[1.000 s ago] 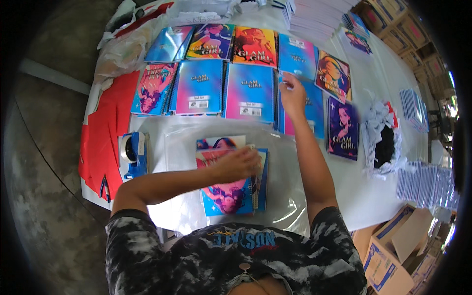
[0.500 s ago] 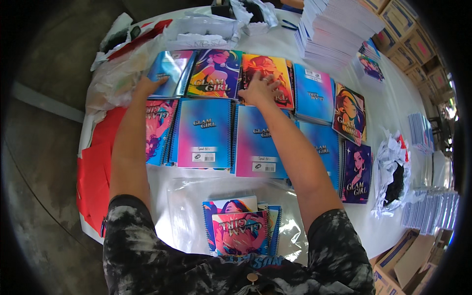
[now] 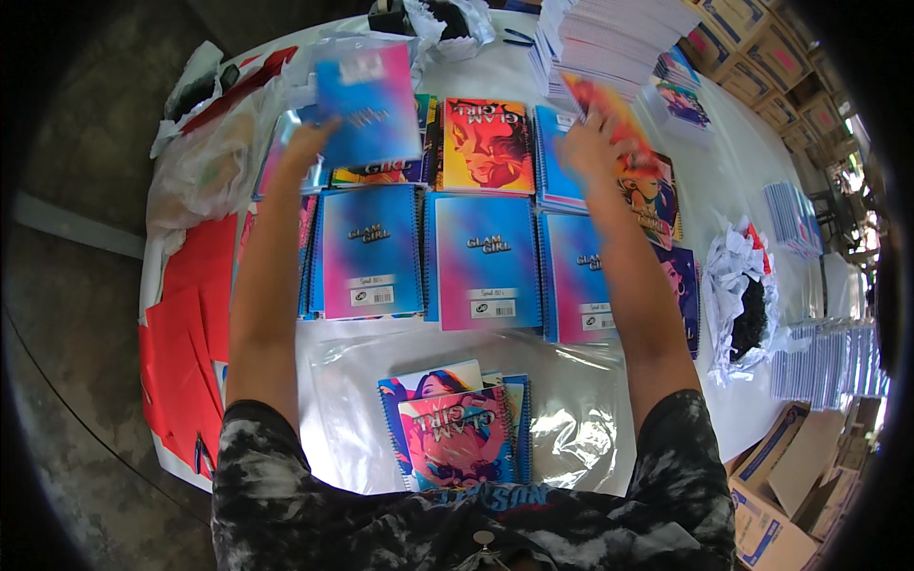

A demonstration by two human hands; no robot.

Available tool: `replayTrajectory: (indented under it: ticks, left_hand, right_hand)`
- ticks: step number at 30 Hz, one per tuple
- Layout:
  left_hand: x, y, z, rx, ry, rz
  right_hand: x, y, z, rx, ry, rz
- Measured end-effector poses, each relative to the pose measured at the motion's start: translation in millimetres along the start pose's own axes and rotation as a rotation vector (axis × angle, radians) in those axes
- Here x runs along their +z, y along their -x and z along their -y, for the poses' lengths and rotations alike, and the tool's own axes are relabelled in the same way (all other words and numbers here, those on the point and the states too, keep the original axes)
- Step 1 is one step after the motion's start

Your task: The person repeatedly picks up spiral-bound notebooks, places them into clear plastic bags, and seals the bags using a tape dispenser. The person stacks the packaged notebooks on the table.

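Near pile: overlapping spiral notebooks are lying on the clear plastic sheet, at mid near edge of the table.
Front row: blue-and-pink covers are facing up beyond the sheet; the right forearm is crossing its right part.
Back row: mixed covers are lying between the front row and the table's far edge.
Left hand: is clamping the raised blue notebook by its side, over the back row's left end.
Right hand: is gripping the tilted orange notebook, blurred, over the right end.
Hand spacing: hands are staying well apart.
White stack: is standing near the far edge, right of centre.
Step in hand: notebooks are apparently being picked, one per hand.
Next move: is probably calling for firm grips and clearance above both rows.
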State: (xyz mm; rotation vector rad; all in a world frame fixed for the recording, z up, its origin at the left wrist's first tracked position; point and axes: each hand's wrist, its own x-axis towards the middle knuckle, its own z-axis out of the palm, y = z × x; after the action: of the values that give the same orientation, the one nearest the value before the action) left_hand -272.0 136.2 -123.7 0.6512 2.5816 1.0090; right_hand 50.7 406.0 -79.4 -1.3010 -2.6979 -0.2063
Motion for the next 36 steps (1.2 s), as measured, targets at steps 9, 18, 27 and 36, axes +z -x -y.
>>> replayTrajectory:
  ticks: [9,18,27,36]
  left_hand:
    - [86.0,39.7,-62.2,-0.285,-0.272,-0.157]
    - [-13.4,304.9,-110.9,0.384,0.663,-0.395]
    - [83.7,551.2,36.9,-0.131,0.113,-0.234]
    - [-45.2,547.1,-67.2,0.218,0.949,-0.403]
  right_hand:
    - [59.8,-8.2,-26.3,0.212,-0.450,0.185]
    - [-99.7,160.6,-173.7,0.190,-1.837,0.023]
    - [-95.3,388.1,-99.1,0.202,-2.290,0.536]
    - [-42.1,432.4,-61.7,0.114,-1.358,0.299]
